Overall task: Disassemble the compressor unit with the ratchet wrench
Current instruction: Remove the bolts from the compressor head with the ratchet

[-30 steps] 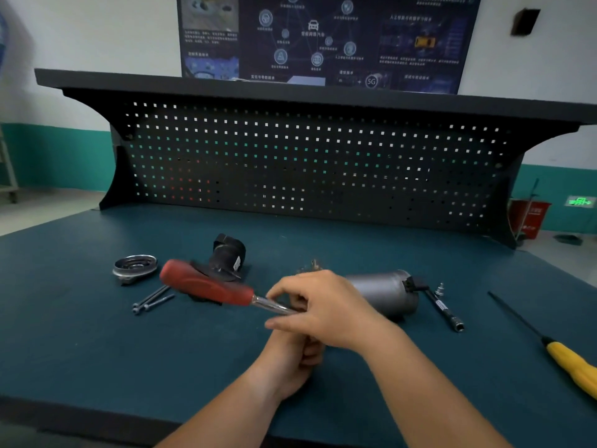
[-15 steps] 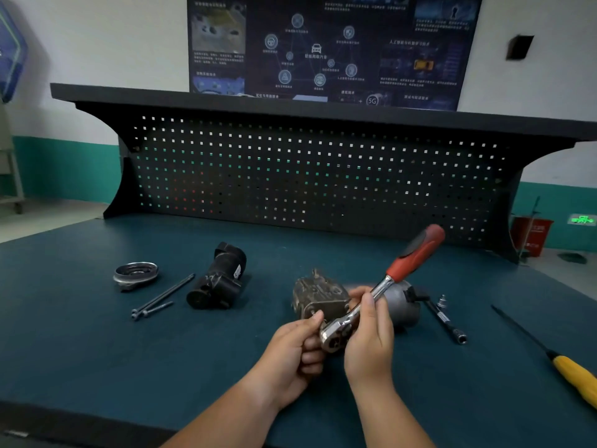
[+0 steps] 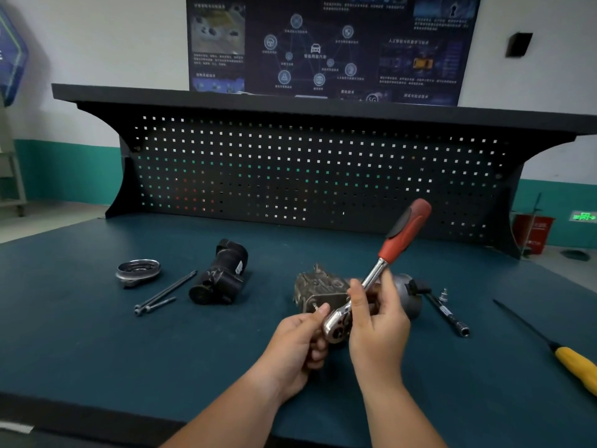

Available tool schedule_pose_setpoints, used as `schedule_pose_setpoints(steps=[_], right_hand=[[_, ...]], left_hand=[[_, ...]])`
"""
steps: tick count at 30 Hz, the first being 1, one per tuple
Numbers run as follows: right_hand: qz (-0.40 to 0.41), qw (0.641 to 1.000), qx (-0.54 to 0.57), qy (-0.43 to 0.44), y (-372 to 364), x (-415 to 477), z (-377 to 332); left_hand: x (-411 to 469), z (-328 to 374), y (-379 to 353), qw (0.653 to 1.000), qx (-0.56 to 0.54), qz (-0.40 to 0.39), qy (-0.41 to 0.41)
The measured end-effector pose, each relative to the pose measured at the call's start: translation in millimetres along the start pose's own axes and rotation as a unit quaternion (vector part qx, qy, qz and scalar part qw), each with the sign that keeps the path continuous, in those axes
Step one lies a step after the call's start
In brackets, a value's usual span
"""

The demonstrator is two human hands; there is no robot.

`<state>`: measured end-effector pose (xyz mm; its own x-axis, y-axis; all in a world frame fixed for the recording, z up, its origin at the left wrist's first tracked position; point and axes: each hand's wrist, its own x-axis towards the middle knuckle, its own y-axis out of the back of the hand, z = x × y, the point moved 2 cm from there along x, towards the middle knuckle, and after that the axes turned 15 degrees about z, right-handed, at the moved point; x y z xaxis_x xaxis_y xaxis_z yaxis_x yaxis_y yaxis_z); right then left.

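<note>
The bench's dark front lip runs across the bottom, and both forearms cross it onto the teal mat (image 3: 97, 344), which is smooth and matte, with wide bare stretches to the left and in front of the hands. The left hand (image 3: 297, 344) and right hand (image 3: 378, 328) meet close together above the mat, both clamped on the ratchet wrench (image 3: 374, 278). The left curls round its rounded, polished steel head with the thumb tip laid on top. The right pinches the chrome shank just above the head. The red-and-black rubbery grip tilts up and away to the right.

Just behind the hands lies the compressor unit (image 3: 318, 287), a grimy ribbed casting with a smooth grey cylinder partly hidden by the right hand.

To the right lie a slim knurled extension bar (image 3: 449, 315) and a small bit (image 3: 444, 292), and near the mat's right edge a yellow-handled screwdriver (image 3: 575, 367). To the left sit a black cylindrical housing (image 3: 223, 276), two long bolts (image 3: 164, 294) side by side and a shallow metal ring (image 3: 138, 270), all well apart from the hands.

A black pegboard (image 3: 307, 176) with square holes closes off the far edge under a flat shelf.
</note>
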<state>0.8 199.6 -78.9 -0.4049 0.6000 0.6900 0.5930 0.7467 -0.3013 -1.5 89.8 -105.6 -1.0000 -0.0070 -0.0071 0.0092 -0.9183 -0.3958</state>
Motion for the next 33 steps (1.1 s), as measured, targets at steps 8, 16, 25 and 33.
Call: schedule_pose_setpoints(steps=[8, 16, 25, 33], right_hand=[[-0.094, 0.990, 0.004, 0.105, -5.4, -8.2, -14.0], [-0.137, 0.967, 0.003, 0.214, -14.0, -13.0, -21.5], [-0.188, 0.953, 0.017, 0.237, -16.7, -16.0, -18.7], [-0.156, 0.983, 0.097, -0.023, -13.4, -20.8, -6.6]], left_hand=[[-5.6, 4.5, 0.8, 1.000, -0.002, -0.013, 0.007], [-4.7, 4.9, -0.7, 0.999, -0.005, -0.035, 0.018], [-2.3, 0.3, 0.4, 1.000, -0.004, -0.022, 0.015], [-3.2, 1.2, -2.8, 0.999, -0.001, -0.031, 0.035]])
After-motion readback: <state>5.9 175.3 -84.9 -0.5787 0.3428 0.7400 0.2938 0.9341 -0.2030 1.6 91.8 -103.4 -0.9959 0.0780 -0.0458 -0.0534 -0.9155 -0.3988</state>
